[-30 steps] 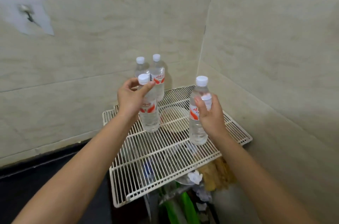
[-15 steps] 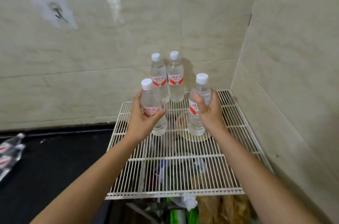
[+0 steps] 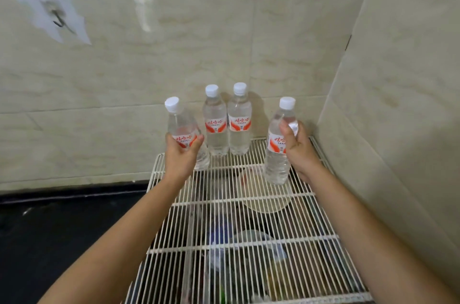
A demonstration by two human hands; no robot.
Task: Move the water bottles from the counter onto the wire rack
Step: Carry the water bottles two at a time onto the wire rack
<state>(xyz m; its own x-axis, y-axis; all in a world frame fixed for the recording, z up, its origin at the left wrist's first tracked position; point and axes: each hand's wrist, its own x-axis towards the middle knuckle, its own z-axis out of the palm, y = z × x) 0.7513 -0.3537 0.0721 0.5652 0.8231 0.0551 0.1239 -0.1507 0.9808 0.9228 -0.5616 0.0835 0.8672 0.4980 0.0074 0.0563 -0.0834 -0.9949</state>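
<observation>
Two clear water bottles with white caps and red labels, one beside the other, stand upright at the back of the white wire rack, against the tiled wall. My left hand grips a third bottle at the rack's back left corner, its base at the wires. My right hand holds a fourth bottle, tilted slightly, with its base low over the rack on the right.
Tiled walls meet in a corner behind and to the right of the rack. A dark counter lies to the left. Under the rack show a pale round plate and several blurred items.
Both hands have spread apart: the left bottle went to the back left beside the standing pair, the right bottle went to the right. The view has come closer.
</observation>
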